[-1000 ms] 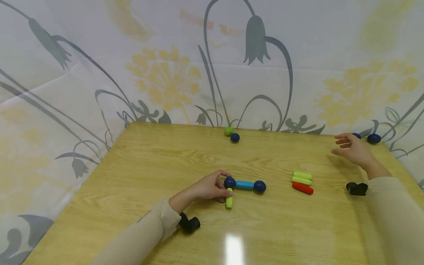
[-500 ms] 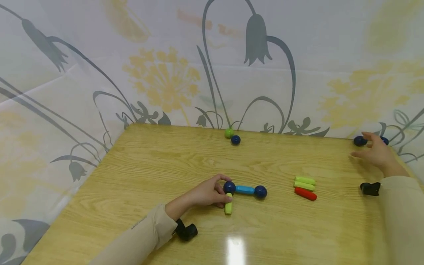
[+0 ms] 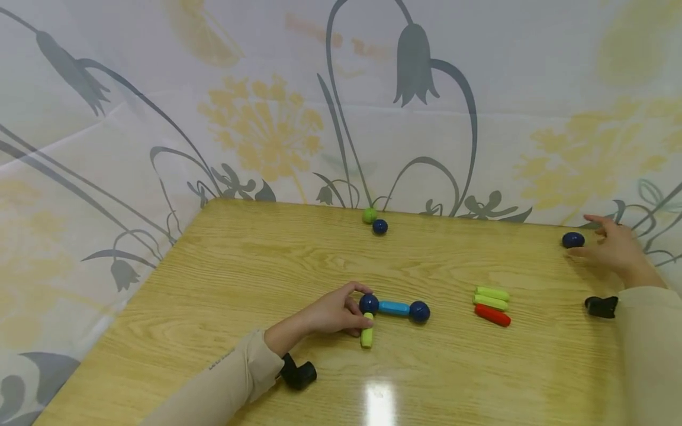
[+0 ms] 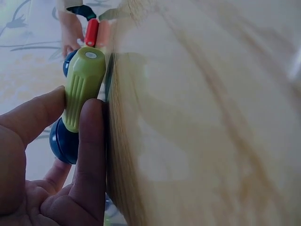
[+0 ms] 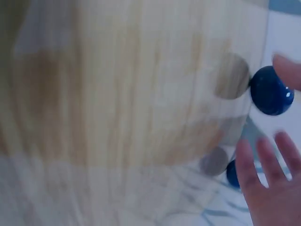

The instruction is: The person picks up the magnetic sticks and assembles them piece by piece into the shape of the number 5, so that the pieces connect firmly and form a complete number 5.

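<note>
My left hand (image 3: 333, 310) pinches a yellow-green magnetic rod (image 3: 367, 337) between thumb and finger, at a dark blue ball (image 3: 369, 303). A light blue rod (image 3: 394, 307) links that ball to another dark blue ball (image 3: 420, 312). In the left wrist view the grooved yellow-green rod (image 4: 83, 92) sits on the ball (image 4: 65, 143). At the back right, my right hand (image 3: 618, 251) has its fingers spread, the thumb right at a loose dark blue ball (image 3: 573, 239). The right wrist view shows this ball (image 5: 271, 91) under the thumb and another dark blue ball (image 5: 233, 174) partly behind the fingers.
Two yellow-green rods (image 3: 491, 297) and a red rod (image 3: 492, 315) lie side by side right of centre. A green ball (image 3: 369, 215) and a dark blue ball (image 3: 380, 226) stand at the table's back edge, before a flowered cloth (image 3: 266, 118).
My right hand has moved right to the corner balls. One of them has shifted slightly toward me and left, beside the thumb. The left hand keeps its hold on the rod.
</note>
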The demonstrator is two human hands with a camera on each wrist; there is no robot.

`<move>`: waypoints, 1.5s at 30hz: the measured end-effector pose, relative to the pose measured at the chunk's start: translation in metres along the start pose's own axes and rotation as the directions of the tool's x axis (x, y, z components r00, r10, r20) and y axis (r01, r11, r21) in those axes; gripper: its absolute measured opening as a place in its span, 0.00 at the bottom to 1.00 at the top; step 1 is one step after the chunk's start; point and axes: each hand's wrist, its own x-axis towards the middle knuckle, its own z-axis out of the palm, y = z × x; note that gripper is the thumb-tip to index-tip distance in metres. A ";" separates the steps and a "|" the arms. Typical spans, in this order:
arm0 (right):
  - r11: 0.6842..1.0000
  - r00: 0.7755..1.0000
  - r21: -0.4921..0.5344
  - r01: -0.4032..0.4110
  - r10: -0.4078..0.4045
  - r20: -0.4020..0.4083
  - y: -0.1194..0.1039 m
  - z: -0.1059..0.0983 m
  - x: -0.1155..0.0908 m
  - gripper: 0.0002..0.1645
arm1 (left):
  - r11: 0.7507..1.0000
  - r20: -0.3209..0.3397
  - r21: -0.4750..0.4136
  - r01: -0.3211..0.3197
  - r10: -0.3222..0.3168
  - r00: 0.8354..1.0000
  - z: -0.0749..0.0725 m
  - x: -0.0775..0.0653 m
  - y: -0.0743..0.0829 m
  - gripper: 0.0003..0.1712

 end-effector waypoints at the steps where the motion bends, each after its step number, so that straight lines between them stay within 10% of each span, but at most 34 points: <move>1: 1.000 0.999 -0.019 0.022 -0.021 0.026 -0.002 0.000 -0.002 0.48 | 1.000 0.002 0.001 0.001 -0.001 1.000 0.001 0.000 0.000 0.30; 7: 0.988 0.983 -0.039 0.147 -0.142 0.117 -0.016 -0.001 -0.017 0.28 | 1.000 0.020 0.003 -0.007 0.007 1.000 0.004 0.002 0.004 0.31; 45: 0.954 0.954 0.040 0.296 -0.294 -0.054 -0.130 0.047 -0.124 0.19 | 1.000 0.017 0.026 -0.011 0.011 1.000 0.000 0.000 0.003 0.33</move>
